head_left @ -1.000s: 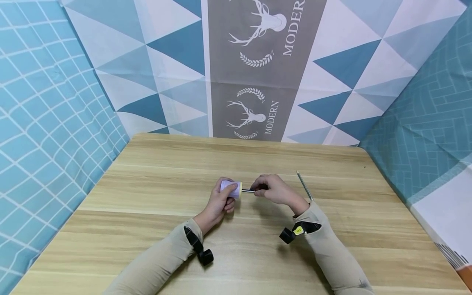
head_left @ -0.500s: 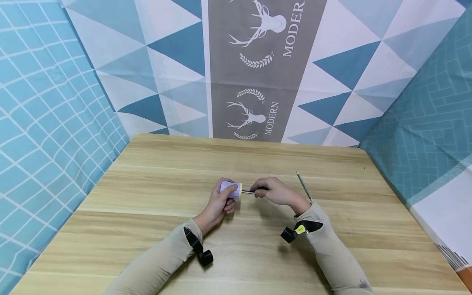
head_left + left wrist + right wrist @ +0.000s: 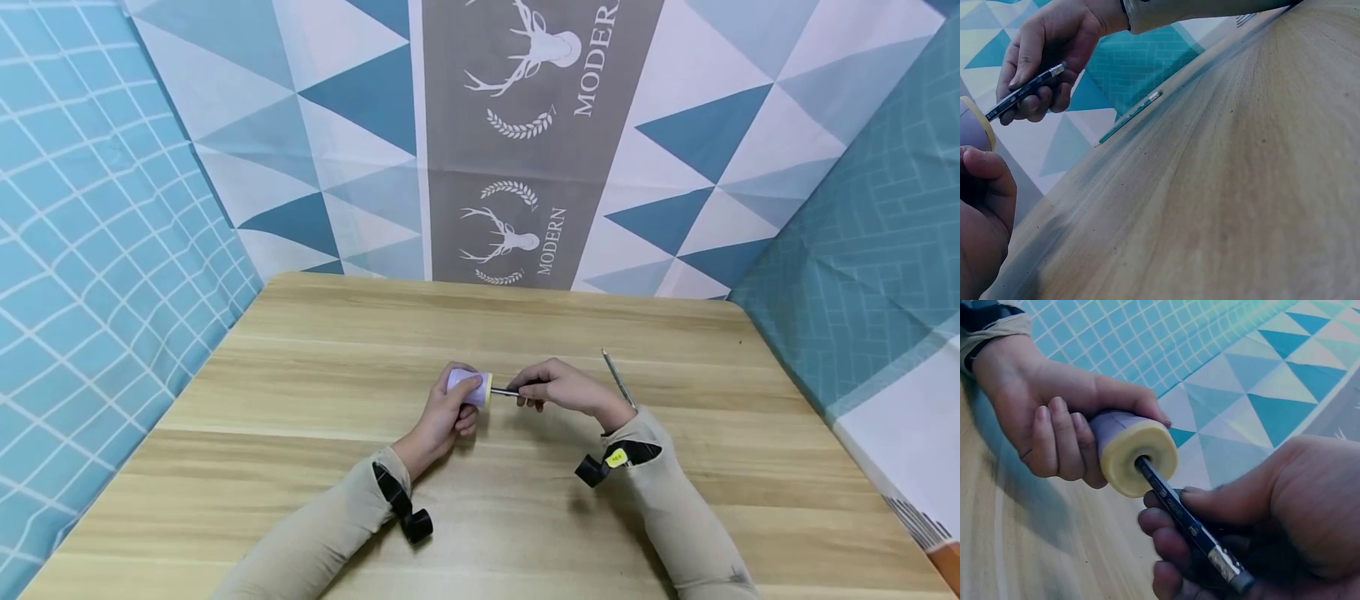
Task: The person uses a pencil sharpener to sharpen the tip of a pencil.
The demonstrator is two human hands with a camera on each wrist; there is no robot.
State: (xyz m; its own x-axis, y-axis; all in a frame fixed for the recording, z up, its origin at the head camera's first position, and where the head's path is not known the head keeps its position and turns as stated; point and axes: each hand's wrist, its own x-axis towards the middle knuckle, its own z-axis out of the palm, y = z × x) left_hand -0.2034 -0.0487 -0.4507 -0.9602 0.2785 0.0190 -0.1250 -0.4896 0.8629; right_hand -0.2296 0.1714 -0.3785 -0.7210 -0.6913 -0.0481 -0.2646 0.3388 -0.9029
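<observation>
Above the middle of the table, my left hand (image 3: 442, 414) grips a lilac pencil sharpener (image 3: 467, 386) with a yellow end cap. That cap (image 3: 1119, 461) faces right, and a dark pencil (image 3: 1186, 517) is stuck into its round hole. My right hand (image 3: 572, 388) pinches the pencil between thumb and fingers, a short way from the cap. A silver ferrule and dark eraser show at the pencil's outer end in the right wrist view. The pencil's tip is hidden inside the sharpener.
A second pencil (image 3: 1129, 119), green, lies on the wooden table (image 3: 337, 350) just beyond my right wrist. Patterned cloths (image 3: 360, 150) hang behind and at both sides of the table.
My right hand and wrist have turned a little and shifted slightly right and down, still holding the pencil. The left hand and the sharpener stay nearly where they were.
</observation>
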